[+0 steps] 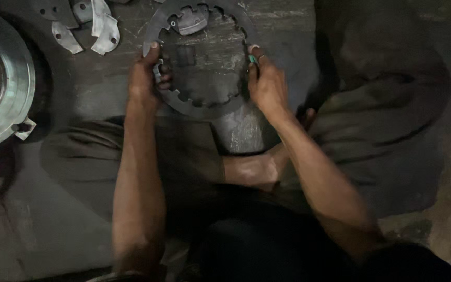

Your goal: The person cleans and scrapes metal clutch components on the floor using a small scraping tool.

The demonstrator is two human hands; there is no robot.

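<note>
You are looking at a dim, soft, grainy picture, its right and near sides sunk in shadow, while a faint glare lies on the metal ring (pixel 6 83) at far left and motion blurs your forearms.

The dark grey toothed metal ring (pixel 202 62) looks matt and dull; the broad silvery metal ring (pixel 11 89) shines smooth; the concrete floor (pixel 105 89) looks rough.

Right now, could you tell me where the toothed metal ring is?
Head view, upper middle: the toothed metal ring is held between the left hand and right hand.
</note>
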